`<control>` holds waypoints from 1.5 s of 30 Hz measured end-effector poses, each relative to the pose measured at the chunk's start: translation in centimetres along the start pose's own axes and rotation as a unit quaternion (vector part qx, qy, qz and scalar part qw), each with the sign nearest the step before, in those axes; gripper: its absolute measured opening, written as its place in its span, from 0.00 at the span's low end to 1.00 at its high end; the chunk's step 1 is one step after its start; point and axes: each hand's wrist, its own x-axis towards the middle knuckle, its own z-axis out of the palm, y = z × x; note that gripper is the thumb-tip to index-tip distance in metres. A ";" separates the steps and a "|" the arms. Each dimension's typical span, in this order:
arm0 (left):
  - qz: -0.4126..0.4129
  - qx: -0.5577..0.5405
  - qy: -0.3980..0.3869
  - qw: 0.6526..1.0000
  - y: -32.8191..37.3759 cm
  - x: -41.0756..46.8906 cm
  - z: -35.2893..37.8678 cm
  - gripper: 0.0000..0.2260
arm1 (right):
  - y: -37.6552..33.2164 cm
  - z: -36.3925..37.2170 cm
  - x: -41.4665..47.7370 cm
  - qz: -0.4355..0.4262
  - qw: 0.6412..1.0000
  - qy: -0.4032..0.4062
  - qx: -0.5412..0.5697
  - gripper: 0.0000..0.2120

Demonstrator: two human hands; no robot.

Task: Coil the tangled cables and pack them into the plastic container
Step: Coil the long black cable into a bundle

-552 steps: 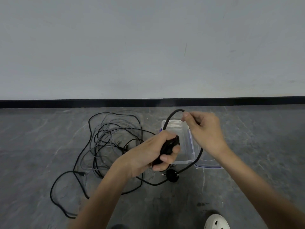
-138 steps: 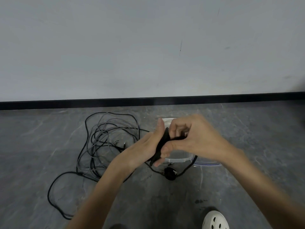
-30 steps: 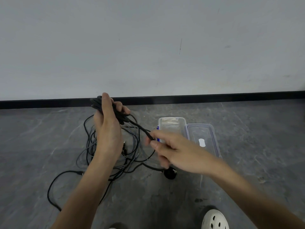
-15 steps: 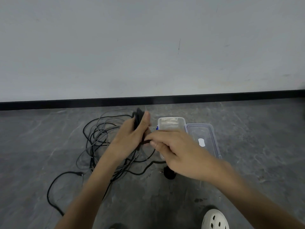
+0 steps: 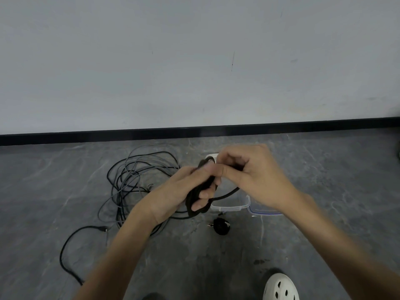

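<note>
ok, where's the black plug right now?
Head view, near centre: the black plug lies on the floor just in front of the near rim of the clear container, below the left hand holding the coiled cable.

I am looking into a plain indoor room. A smooth, pale grey wall (image 5: 194, 61) fills the upper half of my view and meets the ground at a black skirting strip (image 5: 86, 136). The floor (image 5: 324, 180) is dark grey with lighter marbled veins, like stone tile or vinyl. The cables (image 5: 138, 182) and the plastic container (image 5: 229, 207) lie straight on it, and a white perforated clog (image 5: 279, 286) stands at the near edge. Home, office or studio: I cannot tell from this view.
</note>
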 end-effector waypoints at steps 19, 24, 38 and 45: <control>-0.017 -0.029 0.000 0.999 0.3 0.0 -0.1 0.18 | 1.0 -1.4 0.2 0.080 0.992 -0.033 0.088 0.07; -0.030 -0.036 0.012 0.999 0.5 -0.1 -0.2 0.17 | 1.4 -1.1 0.2 0.037 0.999 0.015 0.000 0.06; -0.005 -0.190 -0.004 0.982 0.8 -0.2 0.0 0.20 | 2.6 0.1 0.6 0.124 0.983 -0.067 0.120 0.07; 0.064 -0.266 -0.017 0.962 0.7 -0.8 -1.1 0.18 | 2.3 1.2 0.3 0.196 0.956 -0.084 0.204 0.15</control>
